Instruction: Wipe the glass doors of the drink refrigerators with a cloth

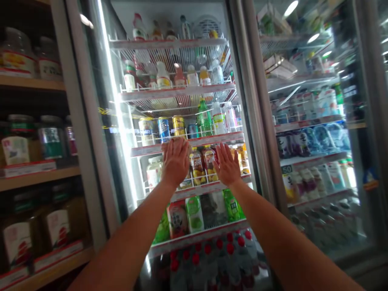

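Observation:
I face a lit drinks cooler (182, 91) whose door stands swung out to the left. Both my arms reach into it at mid height. My left hand (175, 161) is raised flat, fingers together and pointing up, in front of the shelf of juice bottles (198, 165), its fingertips at the shelf edge below the cans (163, 129). Beside it my right hand (226, 165) is open with fingers spread, over the same row of bottles. Neither hand holds anything that I can see. The bottles behind the palms are hidden.
A green bottle (204, 119) stands right of the cans. Cartons (194, 214) fill the shelf below and red-capped bottles (212, 258) the bottom. Wooden shelves with jars (18, 149) stand on the left, a second glass-fronted cooler (315, 133) on the right.

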The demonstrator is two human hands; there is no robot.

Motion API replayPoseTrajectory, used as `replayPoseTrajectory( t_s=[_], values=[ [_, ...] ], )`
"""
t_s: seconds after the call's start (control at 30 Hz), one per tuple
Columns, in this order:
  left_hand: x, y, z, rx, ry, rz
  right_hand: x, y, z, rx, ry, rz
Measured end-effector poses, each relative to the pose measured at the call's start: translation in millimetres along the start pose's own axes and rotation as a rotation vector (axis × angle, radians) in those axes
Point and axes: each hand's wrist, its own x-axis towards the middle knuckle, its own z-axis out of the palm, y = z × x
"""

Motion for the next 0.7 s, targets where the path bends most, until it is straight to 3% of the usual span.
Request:
replayPoseTrajectory(
  t_s=[0.17,0.23,0.33,0.37,0.4,0.53,0.57,0.6,0.7],
  values=[
    [-25,17,2,-0.063,-0.201,0.498,-1,0,-2,0.030,0.042,-0.014],
    [-19,10,-1,-0.020,-0.195,0.459,-2,0,-2,0.035,0.054,-0.011],
    [-9,-1,-4,0.062,-0.068,0.173,-2,0,-2,0.037,0.061,-0.016],
    [-10,0,-4,0.066,-0.040,0.142,-3,0,-2,0.038,0.063,-0.018],
    [-13,2,-3,0.057,-0.034,0.171,-3,0,-2,0.040,0.067,-0.018],
    [-32,13,-2,-0.035,-0.186,0.602,-3,0,-1,0.047,0.079,-0.018],
    [-31,12,-2,-0.050,-0.203,0.650,-4,1,-1,0.048,0.083,-0.018],
    [-28,8,-3,-0.056,-0.192,0.633,-4,1,-1,0.048,0.085,-0.019],
    [-17,-4,-4,-0.022,-0.073,0.346,-4,1,-1,0.041,0.084,-0.023]
  ],
)
